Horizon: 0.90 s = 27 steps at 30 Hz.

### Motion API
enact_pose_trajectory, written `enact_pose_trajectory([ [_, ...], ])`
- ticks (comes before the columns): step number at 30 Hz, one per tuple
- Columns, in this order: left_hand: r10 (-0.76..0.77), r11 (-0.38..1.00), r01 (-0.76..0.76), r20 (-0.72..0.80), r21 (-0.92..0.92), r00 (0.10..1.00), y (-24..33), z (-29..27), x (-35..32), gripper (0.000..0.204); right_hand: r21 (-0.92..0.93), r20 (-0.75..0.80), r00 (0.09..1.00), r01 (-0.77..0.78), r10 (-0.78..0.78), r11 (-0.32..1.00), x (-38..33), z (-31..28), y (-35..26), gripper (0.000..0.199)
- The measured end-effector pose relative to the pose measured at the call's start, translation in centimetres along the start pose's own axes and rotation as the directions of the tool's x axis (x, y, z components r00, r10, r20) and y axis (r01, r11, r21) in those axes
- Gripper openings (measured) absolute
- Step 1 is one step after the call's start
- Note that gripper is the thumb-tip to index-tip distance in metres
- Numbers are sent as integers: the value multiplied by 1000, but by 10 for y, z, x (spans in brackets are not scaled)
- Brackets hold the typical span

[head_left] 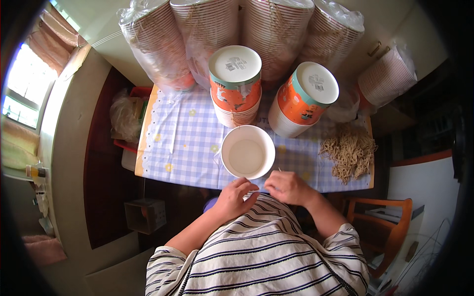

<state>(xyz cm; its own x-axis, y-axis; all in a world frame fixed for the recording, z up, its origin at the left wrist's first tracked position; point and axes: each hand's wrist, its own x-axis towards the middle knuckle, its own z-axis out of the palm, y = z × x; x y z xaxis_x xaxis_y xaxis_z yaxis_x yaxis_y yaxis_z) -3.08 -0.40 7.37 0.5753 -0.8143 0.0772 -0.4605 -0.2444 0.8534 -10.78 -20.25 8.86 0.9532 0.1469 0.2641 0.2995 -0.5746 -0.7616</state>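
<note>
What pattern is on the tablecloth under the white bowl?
The tablecloth is a light blue and white check with small yellow flowers, seen best in the head view.

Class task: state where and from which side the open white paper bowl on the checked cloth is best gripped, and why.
Probably pinch the near rim of the white bowl, coming from the person's side. It stands upright, mouth open and empty, with stacked cups crowding behind it.

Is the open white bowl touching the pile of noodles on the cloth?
Apart. The head view shows the open white bowl and the noodle pile with a clear stretch of checked cloth between them.
</note>
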Motion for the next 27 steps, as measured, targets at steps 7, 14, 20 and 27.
enact_pose_trajectory([
  [7, 249, 839, -191, -47, 510, 967, -41, 7, 16, 19, -136, -186, 980, -90, 63, 987, 50, -86, 6, 3],
  [14, 315, 814, -264, -13, 517, 949, -56, -5, -3, 19, -58, -154, 976, 145, -153, 988, 87, -67, -13, 10],
  [20, 335, 810, -191, -171, 554, 927, -66, -14, -24, 28, -384, 32, 985, 168, -169, 908, 66, -6, 51, 15],
  [27, 344, 845, -213, -194, 490, 919, -78, -19, -18, 29, -437, 242, 966, 25, 90, 899, 88, 11, 91, 4],
])
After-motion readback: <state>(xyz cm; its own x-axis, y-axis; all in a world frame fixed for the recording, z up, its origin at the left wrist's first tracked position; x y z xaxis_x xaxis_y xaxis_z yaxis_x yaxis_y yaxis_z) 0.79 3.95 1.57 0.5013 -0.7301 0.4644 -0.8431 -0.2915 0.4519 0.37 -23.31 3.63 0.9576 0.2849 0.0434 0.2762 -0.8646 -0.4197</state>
